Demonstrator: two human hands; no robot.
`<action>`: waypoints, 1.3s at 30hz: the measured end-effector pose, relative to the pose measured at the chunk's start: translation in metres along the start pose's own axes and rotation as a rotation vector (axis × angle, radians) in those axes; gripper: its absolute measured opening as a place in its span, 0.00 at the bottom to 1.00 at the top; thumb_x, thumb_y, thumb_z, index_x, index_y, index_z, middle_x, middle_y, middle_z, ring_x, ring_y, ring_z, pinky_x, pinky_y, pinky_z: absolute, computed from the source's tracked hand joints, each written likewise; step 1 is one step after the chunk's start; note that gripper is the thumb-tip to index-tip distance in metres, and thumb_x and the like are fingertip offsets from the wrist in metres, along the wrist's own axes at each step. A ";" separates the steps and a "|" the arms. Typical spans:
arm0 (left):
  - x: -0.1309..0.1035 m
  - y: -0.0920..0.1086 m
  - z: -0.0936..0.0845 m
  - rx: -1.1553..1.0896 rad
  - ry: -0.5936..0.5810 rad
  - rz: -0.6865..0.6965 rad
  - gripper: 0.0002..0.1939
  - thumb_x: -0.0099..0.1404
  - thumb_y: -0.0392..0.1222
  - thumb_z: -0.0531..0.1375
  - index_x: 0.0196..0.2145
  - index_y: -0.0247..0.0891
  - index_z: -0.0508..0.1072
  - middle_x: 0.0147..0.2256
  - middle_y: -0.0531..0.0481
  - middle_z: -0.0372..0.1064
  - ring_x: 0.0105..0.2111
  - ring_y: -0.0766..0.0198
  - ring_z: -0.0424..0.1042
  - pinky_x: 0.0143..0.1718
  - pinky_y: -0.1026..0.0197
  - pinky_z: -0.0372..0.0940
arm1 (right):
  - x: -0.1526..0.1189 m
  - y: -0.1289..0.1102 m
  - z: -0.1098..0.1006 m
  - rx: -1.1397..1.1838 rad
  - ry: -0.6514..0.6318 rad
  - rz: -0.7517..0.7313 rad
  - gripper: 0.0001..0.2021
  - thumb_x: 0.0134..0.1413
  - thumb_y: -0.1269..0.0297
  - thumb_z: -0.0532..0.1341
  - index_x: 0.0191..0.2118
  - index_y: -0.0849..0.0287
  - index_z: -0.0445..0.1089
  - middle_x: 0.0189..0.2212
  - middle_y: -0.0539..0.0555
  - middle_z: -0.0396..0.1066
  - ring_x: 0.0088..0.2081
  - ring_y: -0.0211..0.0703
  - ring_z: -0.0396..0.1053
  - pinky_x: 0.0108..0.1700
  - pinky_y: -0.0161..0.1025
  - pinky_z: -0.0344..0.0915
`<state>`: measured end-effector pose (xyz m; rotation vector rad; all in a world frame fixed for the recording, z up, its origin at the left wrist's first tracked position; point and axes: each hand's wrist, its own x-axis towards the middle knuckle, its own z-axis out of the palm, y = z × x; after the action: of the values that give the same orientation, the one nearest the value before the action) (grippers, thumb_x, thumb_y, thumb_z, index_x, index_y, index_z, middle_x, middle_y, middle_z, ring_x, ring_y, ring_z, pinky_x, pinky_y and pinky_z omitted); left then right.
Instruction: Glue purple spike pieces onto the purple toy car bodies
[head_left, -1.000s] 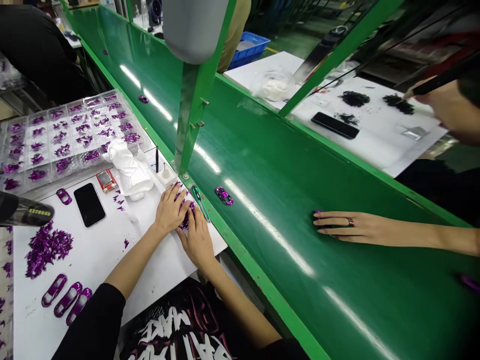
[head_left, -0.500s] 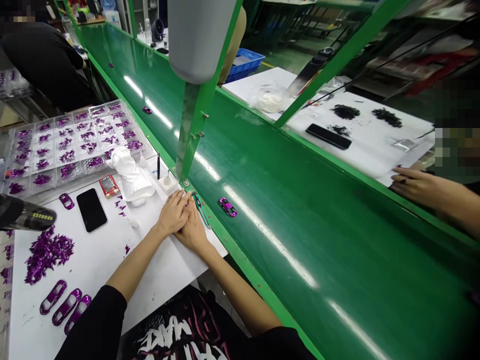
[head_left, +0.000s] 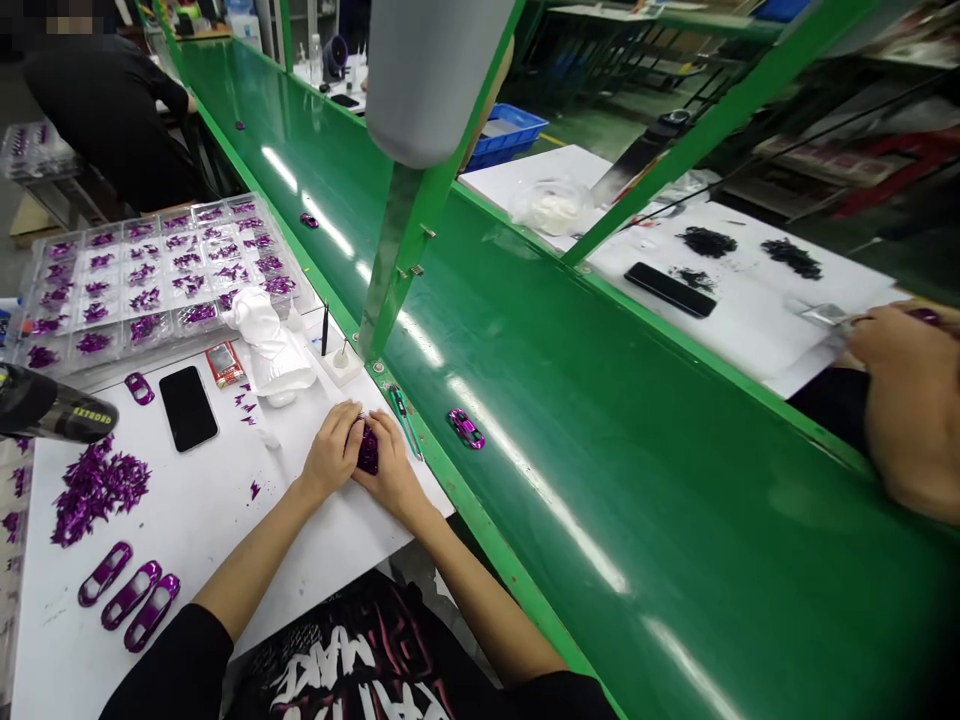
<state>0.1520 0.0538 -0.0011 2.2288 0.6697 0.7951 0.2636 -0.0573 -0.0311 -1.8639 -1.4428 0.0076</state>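
Far to the left of the fingers (head_left: 346,428), a dark bottle (head_left: 56,405) is seen, with a loose pile of purple pieces (head_left: 97,490) spread near it and three purple car bodies (head_left: 131,595) laid nearer the wearer. Between these and the fingers, a phone (head_left: 189,410), a red packet (head_left: 223,364) and a white cloth (head_left: 259,320) are set out, and stray pieces (head_left: 255,490) are scattered on the tabletop (head_left: 300,560); being small and apart, these could easily be missed.

By the left hand (head_left: 328,452), its fingers together and curved, the purple heap (head_left: 367,450) is bordered on one side; by the right hand (head_left: 391,465), likewise bent, it is bordered on the other. Whether the heap is squeezed or merely hemmed in cannot be told. Parts could be lost past the fingertips if the palms were pressed together too hard.

Just beyond the right fingers, a green cutter (head_left: 406,420) is laid along the table edge; it could be knocked onto the green belt (head_left: 540,350) by an outward sweep. Farther right, a purple car (head_left: 466,428) is carried on the belt, and could be struck by anything spilled over. Well apart at far right, a co-worker's hand (head_left: 919,400) is blurred.
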 end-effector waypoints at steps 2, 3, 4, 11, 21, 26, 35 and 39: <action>-0.009 0.004 -0.005 0.014 0.042 -0.037 0.25 0.80 0.48 0.43 0.62 0.39 0.70 0.60 0.37 0.72 0.65 0.51 0.67 0.71 0.38 0.56 | -0.001 0.012 -0.023 -0.041 0.083 0.110 0.25 0.62 0.52 0.64 0.60 0.57 0.66 0.59 0.67 0.68 0.65 0.60 0.65 0.65 0.62 0.64; -0.015 0.006 -0.007 0.024 0.058 -0.060 0.25 0.80 0.50 0.45 0.64 0.40 0.69 0.63 0.37 0.69 0.68 0.49 0.64 0.72 0.35 0.52 | -0.001 0.021 -0.035 -0.073 0.136 0.189 0.21 0.65 0.52 0.60 0.58 0.57 0.68 0.58 0.67 0.69 0.64 0.60 0.65 0.66 0.63 0.62; -0.020 0.009 -0.007 0.044 0.059 -0.086 0.26 0.79 0.53 0.48 0.67 0.40 0.66 0.66 0.35 0.65 0.70 0.45 0.59 0.72 0.31 0.48 | -0.001 0.032 -0.047 -0.110 0.193 0.279 0.20 0.67 0.52 0.57 0.57 0.59 0.68 0.57 0.68 0.69 0.63 0.61 0.65 0.66 0.65 0.61; -0.029 0.017 0.016 0.221 -0.240 -0.171 0.58 0.55 0.71 0.68 0.72 0.32 0.58 0.73 0.19 0.43 0.73 0.21 0.38 0.67 0.18 0.38 | -0.001 0.074 -0.087 -0.191 0.257 0.607 0.31 0.57 0.36 0.58 0.37 0.65 0.75 0.41 0.74 0.75 0.49 0.68 0.72 0.57 0.68 0.64; -0.076 0.047 -0.049 -0.513 0.078 -0.467 0.30 0.78 0.58 0.48 0.69 0.41 0.63 0.66 0.36 0.66 0.67 0.48 0.65 0.68 0.42 0.61 | -0.020 -0.085 -0.044 0.190 0.072 0.378 0.21 0.61 0.48 0.67 0.48 0.60 0.71 0.33 0.54 0.78 0.26 0.40 0.73 0.30 0.37 0.74; -0.111 0.062 -0.081 -1.002 0.229 -0.920 0.34 0.68 0.55 0.67 0.66 0.41 0.66 0.41 0.46 0.78 0.42 0.58 0.79 0.46 0.56 0.74 | -0.025 -0.134 -0.007 0.367 -0.181 0.179 0.12 0.65 0.57 0.61 0.49 0.57 0.73 0.38 0.58 0.79 0.33 0.45 0.77 0.35 0.41 0.77; -0.134 0.023 -0.102 -1.344 0.488 -0.917 0.35 0.63 0.47 0.71 0.62 0.44 0.62 0.46 0.43 0.76 0.32 0.62 0.76 0.26 0.62 0.69 | 0.039 -0.111 0.027 0.372 -0.286 0.192 0.23 0.61 0.48 0.66 0.53 0.59 0.72 0.50 0.65 0.76 0.36 0.48 0.74 0.39 0.49 0.75; -0.142 0.014 -0.102 -1.377 0.481 -0.902 0.32 0.58 0.43 0.74 0.56 0.42 0.67 0.39 0.47 0.76 0.29 0.65 0.72 0.25 0.64 0.65 | 0.058 -0.114 0.060 0.464 -0.360 0.160 0.25 0.60 0.44 0.63 0.54 0.57 0.72 0.56 0.63 0.75 0.58 0.60 0.72 0.58 0.57 0.71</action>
<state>-0.0119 -0.0041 0.0199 0.4055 0.8427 0.8636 0.1644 0.0318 0.0156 -1.6301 -1.3698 0.7272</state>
